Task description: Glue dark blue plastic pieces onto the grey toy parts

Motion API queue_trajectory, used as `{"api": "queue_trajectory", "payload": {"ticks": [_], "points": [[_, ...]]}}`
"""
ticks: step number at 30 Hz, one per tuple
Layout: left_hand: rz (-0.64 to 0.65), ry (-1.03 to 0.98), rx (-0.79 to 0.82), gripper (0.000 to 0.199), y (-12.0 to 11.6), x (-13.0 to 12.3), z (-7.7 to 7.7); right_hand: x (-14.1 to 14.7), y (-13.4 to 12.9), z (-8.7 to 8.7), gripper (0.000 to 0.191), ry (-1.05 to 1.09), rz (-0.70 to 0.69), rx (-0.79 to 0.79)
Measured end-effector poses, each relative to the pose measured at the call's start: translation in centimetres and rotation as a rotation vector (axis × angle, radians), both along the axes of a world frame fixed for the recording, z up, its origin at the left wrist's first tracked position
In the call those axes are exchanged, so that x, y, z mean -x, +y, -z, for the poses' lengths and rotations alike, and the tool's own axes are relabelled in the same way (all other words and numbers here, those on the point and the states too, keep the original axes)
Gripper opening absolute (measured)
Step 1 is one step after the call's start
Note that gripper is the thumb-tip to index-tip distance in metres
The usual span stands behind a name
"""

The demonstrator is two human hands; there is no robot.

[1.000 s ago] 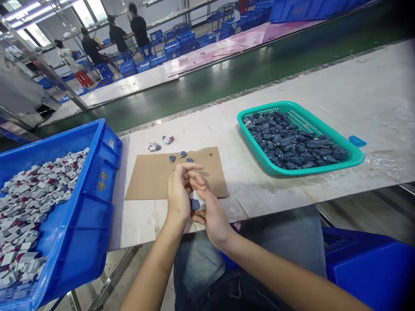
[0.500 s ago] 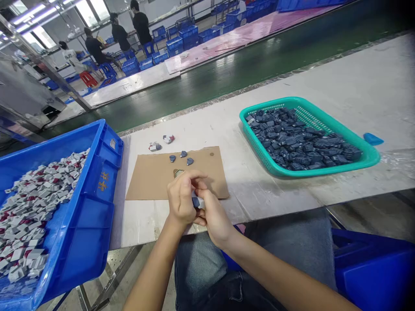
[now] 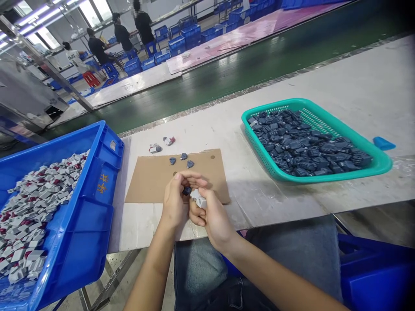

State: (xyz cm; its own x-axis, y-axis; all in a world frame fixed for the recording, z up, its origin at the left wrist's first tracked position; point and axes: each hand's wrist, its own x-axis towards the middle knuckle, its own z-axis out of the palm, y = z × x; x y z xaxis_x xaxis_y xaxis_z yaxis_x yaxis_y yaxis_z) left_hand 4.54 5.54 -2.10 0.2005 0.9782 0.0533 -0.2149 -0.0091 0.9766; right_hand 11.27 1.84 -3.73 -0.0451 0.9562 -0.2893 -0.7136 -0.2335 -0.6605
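At the near edge of the cardboard (image 3: 145, 183), my left hand (image 3: 174, 201) loosely grips a dark piece (image 3: 186, 190); my right hand (image 3: 216, 221) pinches a pale grey piece (image 3: 199, 199).

My blue crate (image 3: 97, 194) is smooth, glossy plastic. The green basket (image 3: 311, 178) is perforated plastic with a slight sheen. The cardboard sheet (image 3: 145, 179) is matt brown paperboard. The jeans (image 3: 201, 263) over my legs are matt, faded denim cloth.
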Motion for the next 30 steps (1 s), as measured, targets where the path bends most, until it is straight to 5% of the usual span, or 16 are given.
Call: {"api": "queue_trajectory", "payload": {"ticks": [7,11,15,20,23,25,26,30], "points": [[0.079,-0.294,0.157,0.032,-0.4,0.6,0.3,-0.6,0.3,-0.2,0.028,0.081,-0.057,0.008],[0.111,-0.221,0.120,0.053,-1.3,0.7,0.7,-0.9,0.4,0.1,0.034,0.158,-0.095,0.010],[0.076,-0.146,0.099,0.035,-1.8,0.7,1.5,-1.7,0.4,0.3,0.031,0.270,-0.142,-0.023],[-0.059,0.341,-0.165,0.023,-1.8,2.8,1.6,-3.0,0.3,0.6,0.022,0.381,-0.172,-0.026],[-0.366,0.636,-0.373,0.030,-1.8,5.9,0.3,-3.3,0.2,0.8,0.022,0.426,-0.140,-0.007],[-0.605,0.430,-0.347,0.031,-1.7,8.2,-0.8,-3.3,0.1,0.8,0.023,0.461,-0.130,0.009],[-0.627,0.220,-0.268,0.030,-1.7,9.1,-1.3,-3.3,0.0,0.7,0.023,0.470,-0.132,0.014],[-0.299,-0.452,0.093,0.038,-2.0,10.1,-2.1,-3.0,0.0,0.4,0.020,0.427,-0.145,-0.021]]}}
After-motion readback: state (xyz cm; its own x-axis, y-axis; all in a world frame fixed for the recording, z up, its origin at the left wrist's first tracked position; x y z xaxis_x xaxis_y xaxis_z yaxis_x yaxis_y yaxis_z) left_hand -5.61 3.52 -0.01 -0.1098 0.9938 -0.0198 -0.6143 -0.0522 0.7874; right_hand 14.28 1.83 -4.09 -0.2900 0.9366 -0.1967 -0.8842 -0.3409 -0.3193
